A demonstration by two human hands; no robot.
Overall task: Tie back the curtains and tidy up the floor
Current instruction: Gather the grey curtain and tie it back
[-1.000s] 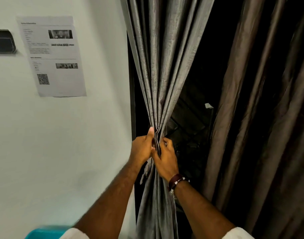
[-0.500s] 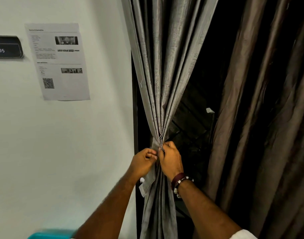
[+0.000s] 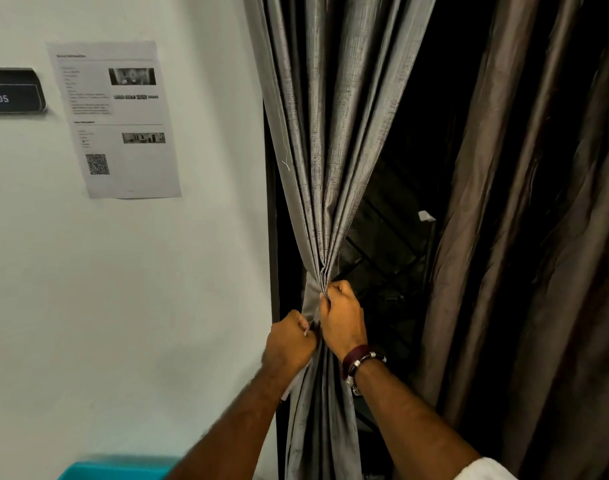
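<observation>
Grey curtain (image 3: 325,150), pleated and shiny, is bunched where both hands, left (image 3: 289,342) and right (image 3: 341,318), grip it.

silver-grey curtain (image 3: 330,133), brown curtain (image 3: 521,237), white wall (image 3: 140,306)

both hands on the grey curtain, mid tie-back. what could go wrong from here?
1. Both hands, left hand and right hand, clamp the grey curtain at one narrow gather; easing either grip before the tie is secured could let the folds spread again.
2. The fabric runs taut above the gather, so a hard downward pull may strain its top fixing, which is out of view.
3. The brown curtain hangs loose, not yet tied.
</observation>
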